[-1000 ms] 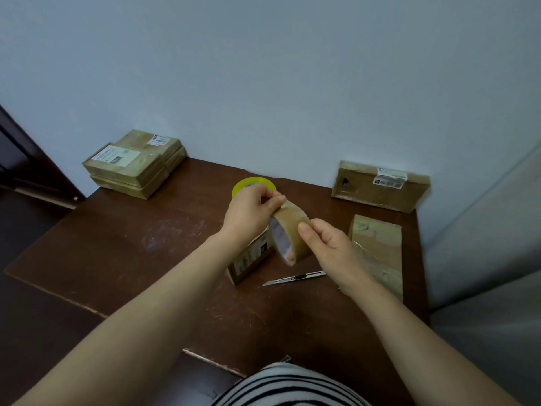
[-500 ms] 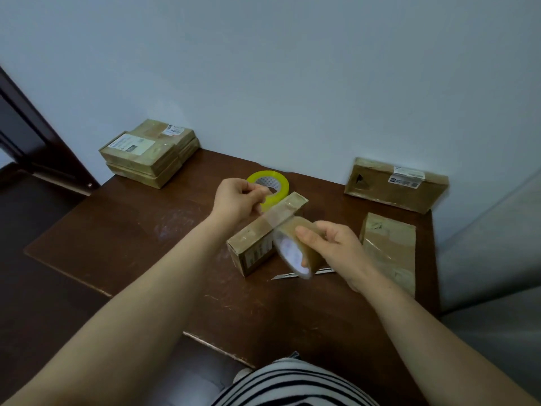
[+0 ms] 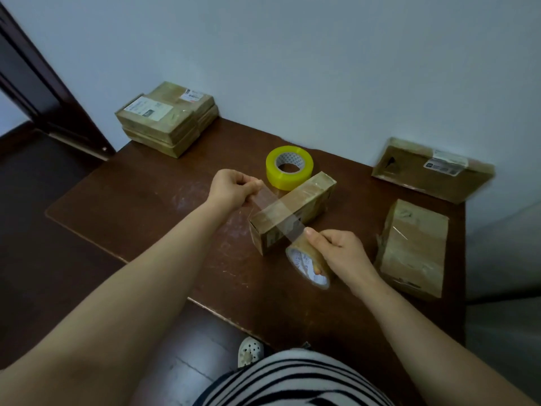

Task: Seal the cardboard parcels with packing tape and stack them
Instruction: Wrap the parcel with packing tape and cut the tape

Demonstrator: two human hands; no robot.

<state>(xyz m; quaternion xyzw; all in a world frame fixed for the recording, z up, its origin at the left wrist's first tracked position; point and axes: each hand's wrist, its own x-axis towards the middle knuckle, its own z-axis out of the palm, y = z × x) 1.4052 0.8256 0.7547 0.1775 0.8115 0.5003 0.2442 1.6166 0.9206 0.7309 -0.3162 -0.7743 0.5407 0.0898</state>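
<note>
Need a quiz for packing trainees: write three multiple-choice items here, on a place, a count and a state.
1. Where does the yellow roll of tape lie? A on a shelf; B on the dark brown wooden table, behind the long cardboard box; C in a drawer.
2. How many tape rolls show? A one; B two; C four.
3. What does the left hand hold? A the free end of the clear tape strip; B scissors; C nothing.
1 B: it lies on the tabletop beyond the box. 2 B: the yellow one plus the tan tape roll in the right hand. 3 A: it pinches the strip stretched over the box.
</note>
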